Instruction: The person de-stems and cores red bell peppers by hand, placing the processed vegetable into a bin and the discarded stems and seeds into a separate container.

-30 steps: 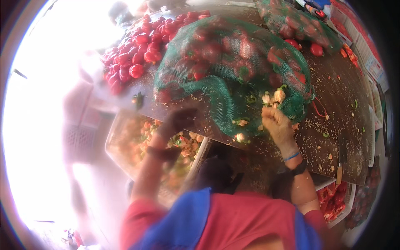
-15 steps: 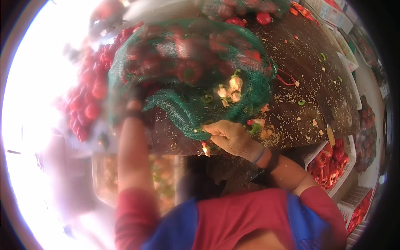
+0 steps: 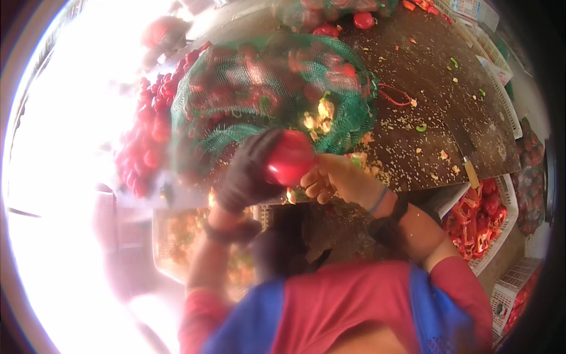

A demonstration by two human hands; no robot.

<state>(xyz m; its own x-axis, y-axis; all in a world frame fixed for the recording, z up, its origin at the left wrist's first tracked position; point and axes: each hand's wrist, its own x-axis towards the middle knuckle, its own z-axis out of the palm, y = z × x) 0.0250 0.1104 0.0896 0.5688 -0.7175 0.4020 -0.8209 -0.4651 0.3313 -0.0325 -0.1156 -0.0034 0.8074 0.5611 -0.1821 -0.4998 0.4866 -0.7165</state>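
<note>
A brown work table (image 3: pixel 430 156) spreads beneath and to the right of the green mesh bag (image 3: pixel 236 112), which bulges with red peppers (image 3: pixel 349 71). On the person's side of the bag, toward its left, a pale crate (image 3: pixel 157 245) holds yellowish and green scraps (image 3: pixel 177 236), blurred by glare; well off to the bag's near right, a white crate (image 3: pixel 509 203) holds cut red pieces (image 3: pixel 469 218). The two forearms converge just before the bag, the left rising almost straight, the right slanting in. The left hand (image 3: pixel 250 168), dark-gloved, wraps round a single pepper (image 3: pixel 291 156) in front of the bag's near edge. The right hand (image 3: pixel 339 178) sits at that pepper's right, fingers curled inward; whether it grips anything cannot be told. The single pepper turns a smooth, rounded flank upward; its stem end is hidden, leaving its long axis uncertain.
</note>
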